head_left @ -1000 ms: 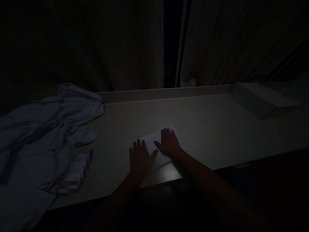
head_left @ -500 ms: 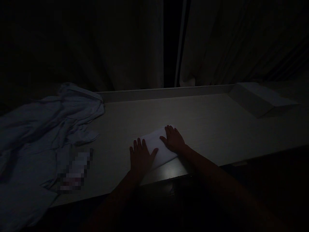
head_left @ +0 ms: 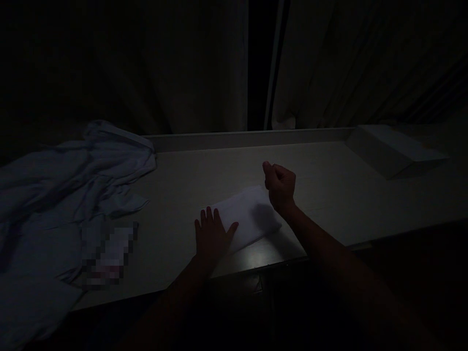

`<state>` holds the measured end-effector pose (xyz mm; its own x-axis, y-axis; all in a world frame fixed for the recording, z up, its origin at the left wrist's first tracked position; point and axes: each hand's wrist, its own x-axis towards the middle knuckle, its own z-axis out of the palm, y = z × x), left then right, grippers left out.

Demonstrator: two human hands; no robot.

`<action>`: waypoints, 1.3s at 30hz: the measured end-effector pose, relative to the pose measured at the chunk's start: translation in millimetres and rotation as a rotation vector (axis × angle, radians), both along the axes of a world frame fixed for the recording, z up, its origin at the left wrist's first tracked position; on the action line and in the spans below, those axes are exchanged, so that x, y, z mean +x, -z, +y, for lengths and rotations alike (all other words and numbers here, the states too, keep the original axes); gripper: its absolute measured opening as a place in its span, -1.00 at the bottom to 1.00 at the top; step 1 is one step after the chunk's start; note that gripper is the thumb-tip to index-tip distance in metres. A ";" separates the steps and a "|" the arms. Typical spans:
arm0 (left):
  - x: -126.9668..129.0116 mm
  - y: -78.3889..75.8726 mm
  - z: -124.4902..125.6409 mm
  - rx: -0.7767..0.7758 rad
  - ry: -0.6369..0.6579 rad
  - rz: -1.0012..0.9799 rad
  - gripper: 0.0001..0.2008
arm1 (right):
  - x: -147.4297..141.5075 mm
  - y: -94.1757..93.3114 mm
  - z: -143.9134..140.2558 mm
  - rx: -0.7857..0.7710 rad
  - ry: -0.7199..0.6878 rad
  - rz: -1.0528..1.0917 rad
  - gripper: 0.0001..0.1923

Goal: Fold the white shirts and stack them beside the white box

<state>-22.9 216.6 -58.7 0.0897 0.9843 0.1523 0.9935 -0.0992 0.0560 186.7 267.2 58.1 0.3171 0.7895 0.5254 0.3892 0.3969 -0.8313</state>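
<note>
Now the right hand (head_left: 281, 187) is up off the cloth (head_left: 244, 209). Half a second ago it lay with its palm on the cloth's right part; at this moment it is curled into a fist above and just beside the upper right corner, right of the frame's centre. It seems to grip nothing, though I cannot tell whether something small is tucked inside (the light is very poor). A dark shadow of the fist falls on the cloth's right part.

The left hand (head_left: 212, 239) has stayed where it was, palm down and fingers spread on the cloth's left end, the thumb reaching inward. So, as I judge it, that hand alone steadies the cloth, while the right part lies uncovered and free to be worked on.

The cloth itself, white and apparently folded flat, lies slightly askew on the table (head_left: 310, 190), a little below the middle of the frame and near the front edge. It looks to have kept its place.

Elsewhere nothing notable has shifted: crumpled clothes (head_left: 47, 195) fill the left of the frame, a blurred-out item (head_left: 113, 248) lies beside them, and a box (head_left: 380, 151) sits at the upper right, well apart from both hands.
</note>
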 end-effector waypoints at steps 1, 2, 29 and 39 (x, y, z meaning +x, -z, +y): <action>0.1 0.1 -0.1 0.002 0.004 -0.001 -0.03 | 1.4 9.3 -4.0 -0.035 -0.021 0.004 -0.44; 0.2 0.0 -0.1 0.002 0.005 -0.001 -0.02 | 3.7 23.7 -8.1 -0.091 -0.033 -0.003 -0.44; -0.5 1.2 1.9 0.004 0.020 0.041 -0.06 | 49.6 113.5 -94.5 -0.510 0.078 -0.573 -0.64; 0.7 -1.7 0.3 -0.012 0.009 0.040 -0.07 | 55.4 113.4 -94.4 -0.599 0.129 -0.813 -0.70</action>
